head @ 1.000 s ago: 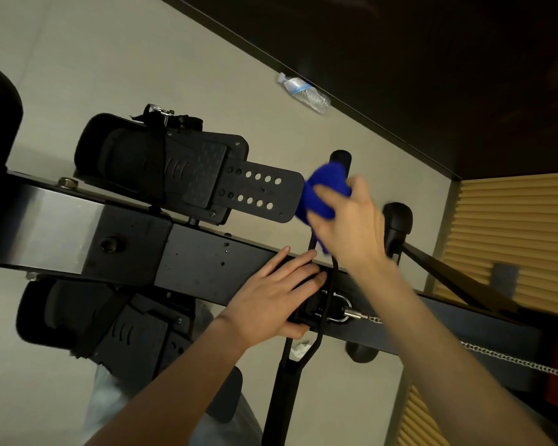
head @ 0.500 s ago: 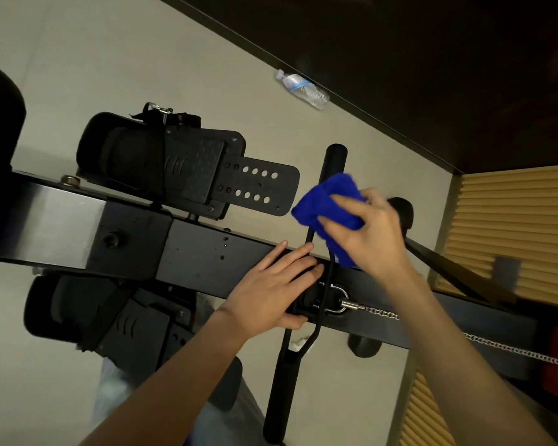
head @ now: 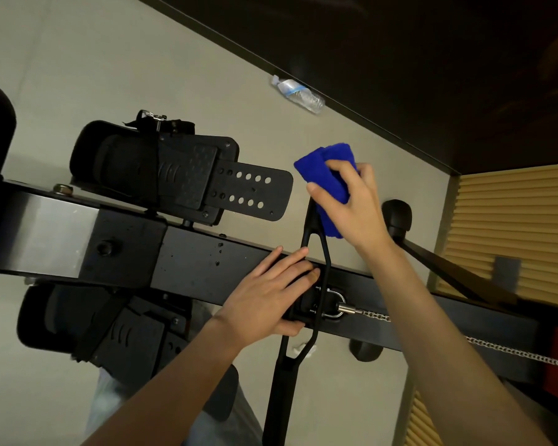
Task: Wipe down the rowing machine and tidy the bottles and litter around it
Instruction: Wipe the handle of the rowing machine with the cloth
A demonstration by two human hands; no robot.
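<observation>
Fuzzy blue cloth [head: 327,175], matt black metal rail [head: 207,268], shiny steel chain [head: 512,350], clear plastic bottle [head: 298,93]

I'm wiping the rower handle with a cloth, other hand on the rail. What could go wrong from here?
1. The left hand lies flat on the rail, fingers against the handle by the chain; if the handle jerks, they could get pinched.
2. The right hand grips the blue cloth high on the handle, so the lower grip may go unwiped.
3. The bottle by the wall and the white scrap under the rail are easy to overlook.
</observation>
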